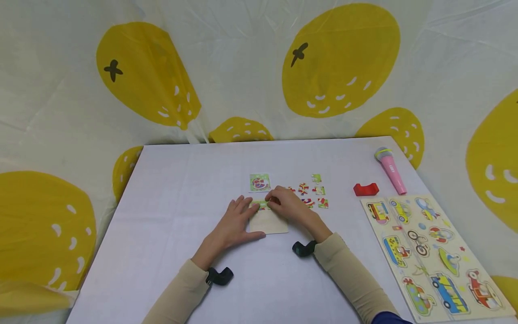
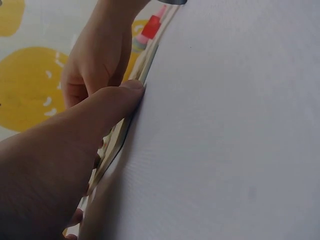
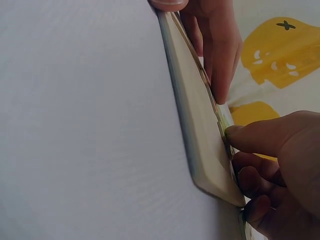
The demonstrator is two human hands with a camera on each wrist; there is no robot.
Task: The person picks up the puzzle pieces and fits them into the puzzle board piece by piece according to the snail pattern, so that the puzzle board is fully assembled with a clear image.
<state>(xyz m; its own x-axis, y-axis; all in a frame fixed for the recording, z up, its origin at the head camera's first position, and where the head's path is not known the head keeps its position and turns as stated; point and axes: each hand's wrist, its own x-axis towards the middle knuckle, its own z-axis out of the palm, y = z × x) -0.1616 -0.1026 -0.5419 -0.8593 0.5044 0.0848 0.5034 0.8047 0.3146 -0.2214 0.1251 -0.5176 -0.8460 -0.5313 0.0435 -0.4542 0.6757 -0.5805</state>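
A small wooden puzzle board (image 1: 270, 223) lies on the table, with green jigsaw pieces (image 1: 263, 205) along its far side. My left hand (image 1: 234, 223) steadies the board from the left, fingers extended; its index fingertip touches the pieces and its thumb (image 2: 131, 87) rests at the near edge. With thumb and curled fingers, my right hand (image 1: 289, 204) pinches a puzzle piece (image 3: 227, 131) at the board's far right part; the fingers mostly hide it. Just beyond the board is a square picture card (image 1: 259, 182) showing a red fruit on green.
Several loose puzzle pieces (image 1: 319, 191) lie right of the right hand. Farther right are a red curved block (image 1: 366, 189), a pink toy microphone (image 1: 391, 172) and a large vehicle peg puzzle (image 1: 435, 256). A fruit-print cloth (image 1: 243, 67) hangs behind the white table (image 1: 182, 180).
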